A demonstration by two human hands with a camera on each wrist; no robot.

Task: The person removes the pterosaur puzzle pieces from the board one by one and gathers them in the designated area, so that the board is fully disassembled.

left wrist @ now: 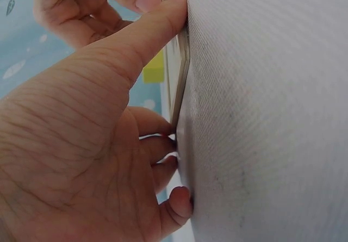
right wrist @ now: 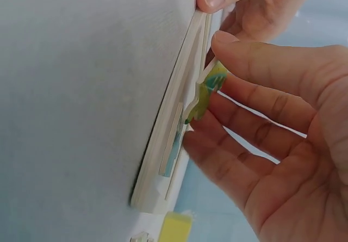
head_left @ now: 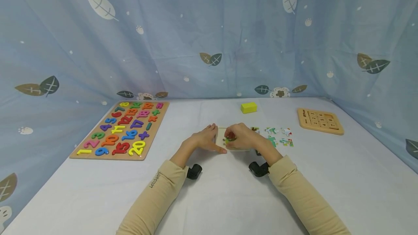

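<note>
A pale wooden puzzle board (head_left: pixel 220 133) lies on the white table between the hands. My left hand (head_left: pixel 205 140) lies spread at its left side, the thumb (left wrist: pixel 157 27) stretched along the near edge and the other fingers touching the left edge. Over the board, my right hand (head_left: pixel 244 137) pinches a jigsaw piece (right wrist: pixel 209 92) printed in green, yellow and blue, tilted up from the surface. Just beyond it, a flat blue-printed piece (right wrist: pixel 173 147) lies within the board's rim. The right hand hides part of the board in the head view.
Several loose jigsaw pieces (head_left: pixel 286 142) lie right of the board. A yellow block (head_left: pixel 249 107) stands behind it. A number puzzle board (head_left: pixel 124 130) lies at the left, a wooden sliding number puzzle (head_left: pixel 320 121) at the right. A patterned blue curtain (head_left: pixel 183 39) hangs behind the table.
</note>
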